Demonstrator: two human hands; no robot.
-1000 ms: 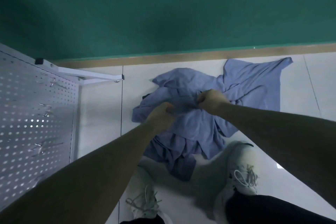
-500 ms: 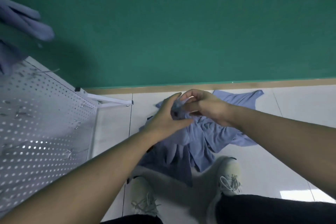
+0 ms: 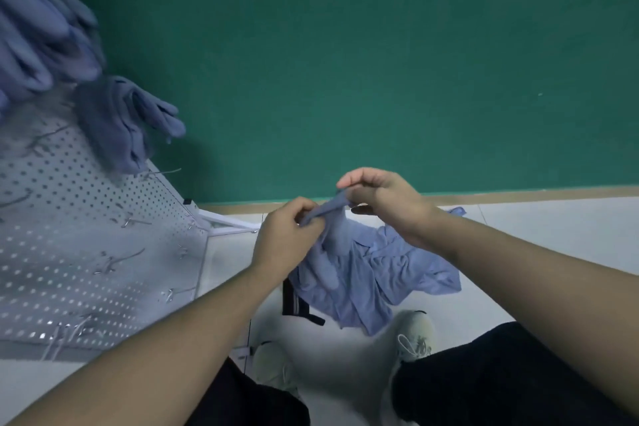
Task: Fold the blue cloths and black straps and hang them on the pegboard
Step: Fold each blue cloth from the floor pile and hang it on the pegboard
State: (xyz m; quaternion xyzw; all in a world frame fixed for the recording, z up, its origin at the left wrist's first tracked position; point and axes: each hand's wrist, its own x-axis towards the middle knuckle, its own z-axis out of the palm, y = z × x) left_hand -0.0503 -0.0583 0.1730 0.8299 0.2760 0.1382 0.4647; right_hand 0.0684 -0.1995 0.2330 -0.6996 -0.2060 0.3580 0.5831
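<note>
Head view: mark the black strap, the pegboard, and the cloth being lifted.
black strap (image 3: 293, 303), head view, on the striped band left of the pile.
pegboard (image 3: 69, 252), head view, on the bare perforated panel.
lifted cloth (image 3: 332, 209), head view, on the stretch between the hands.

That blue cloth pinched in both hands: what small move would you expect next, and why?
Probably draw the hands apart to spread the edge. The left hand and right hand pinch the blue cloth close together, and the rest hangs bunched toward the floor, too crumpled to fold.
</note>
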